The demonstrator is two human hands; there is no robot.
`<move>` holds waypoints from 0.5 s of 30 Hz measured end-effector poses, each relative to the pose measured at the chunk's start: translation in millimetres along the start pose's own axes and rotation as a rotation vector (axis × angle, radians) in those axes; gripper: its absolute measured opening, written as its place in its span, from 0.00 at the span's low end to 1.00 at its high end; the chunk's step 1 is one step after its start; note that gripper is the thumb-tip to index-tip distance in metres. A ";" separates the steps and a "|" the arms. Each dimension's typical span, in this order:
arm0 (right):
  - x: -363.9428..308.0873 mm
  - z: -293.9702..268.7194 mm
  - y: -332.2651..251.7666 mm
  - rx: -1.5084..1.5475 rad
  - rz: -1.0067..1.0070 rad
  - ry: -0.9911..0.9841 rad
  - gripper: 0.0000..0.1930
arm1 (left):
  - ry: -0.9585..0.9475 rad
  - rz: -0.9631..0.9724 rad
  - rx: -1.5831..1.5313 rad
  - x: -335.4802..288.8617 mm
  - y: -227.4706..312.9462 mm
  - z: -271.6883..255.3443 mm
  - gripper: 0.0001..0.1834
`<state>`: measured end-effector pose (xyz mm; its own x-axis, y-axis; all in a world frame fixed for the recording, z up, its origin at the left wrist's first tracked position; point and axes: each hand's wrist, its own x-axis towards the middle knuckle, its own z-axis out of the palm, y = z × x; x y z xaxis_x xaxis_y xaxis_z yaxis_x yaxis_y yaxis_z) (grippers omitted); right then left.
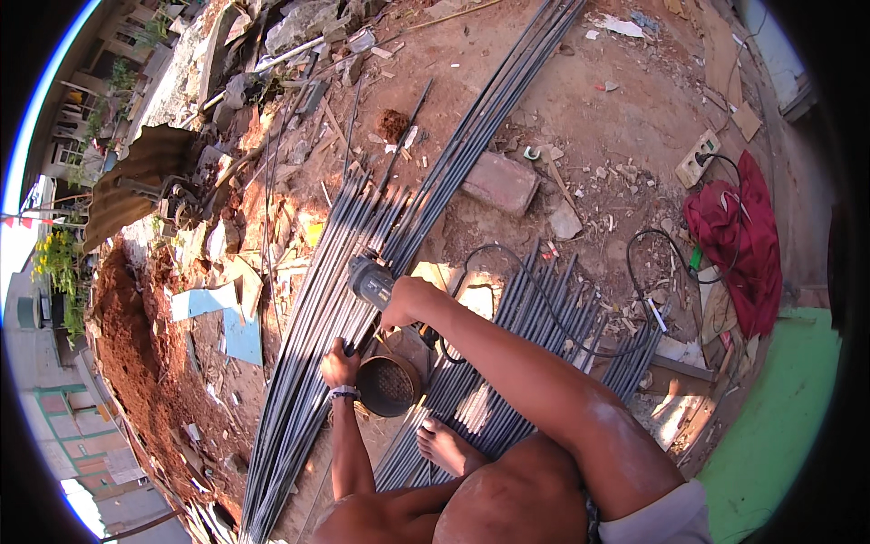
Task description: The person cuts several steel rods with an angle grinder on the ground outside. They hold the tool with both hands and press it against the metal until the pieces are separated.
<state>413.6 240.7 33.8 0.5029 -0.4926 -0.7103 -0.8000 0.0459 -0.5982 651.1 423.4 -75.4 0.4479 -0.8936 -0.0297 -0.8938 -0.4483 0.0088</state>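
My right hand [410,302] is closed around the body of a dark angle grinder [370,282], held over a long bundle of steel rods [304,340]. Its disc cannot be made out. My left hand [340,367], with a band at the wrist, is closed on rods at the right side of that bundle, below the grinder. Close beside this hand stands a round, rusty metal container [388,385], open at the top. Shorter cut rods [517,363] lie in a pile to the right, and my bare foot [446,444] rests on them.
A black cable [634,263] loops from the grinder's side across the ground to a white power strip [698,160] by a dark red cloth [739,245]. A reddish block [501,183] lies beside the rods. Rubble and a rusty corrugated sheet [140,186] are at the left.
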 end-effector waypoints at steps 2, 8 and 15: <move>-0.6 -0.6 -2.1 -0.016 0.006 0.000 0.28 | -0.001 -0.002 -0.010 0.2 -0.6 0.2 0.08; 3.6 -16.2 -5.3 -0.112 -0.031 -0.087 0.27 | -0.031 -0.002 0.009 -0.6 0.1 2.8 0.09; -11.7 23.9 18.9 0.040 -0.105 0.135 0.29 | -0.038 -0.008 -0.002 2.2 -1.4 0.1 0.10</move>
<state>400.5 268.2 21.9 0.5323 -0.6084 -0.5886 -0.7304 0.0214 -0.6826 653.4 422.0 -75.6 0.4538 -0.8886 -0.0673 -0.8902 -0.4554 0.0105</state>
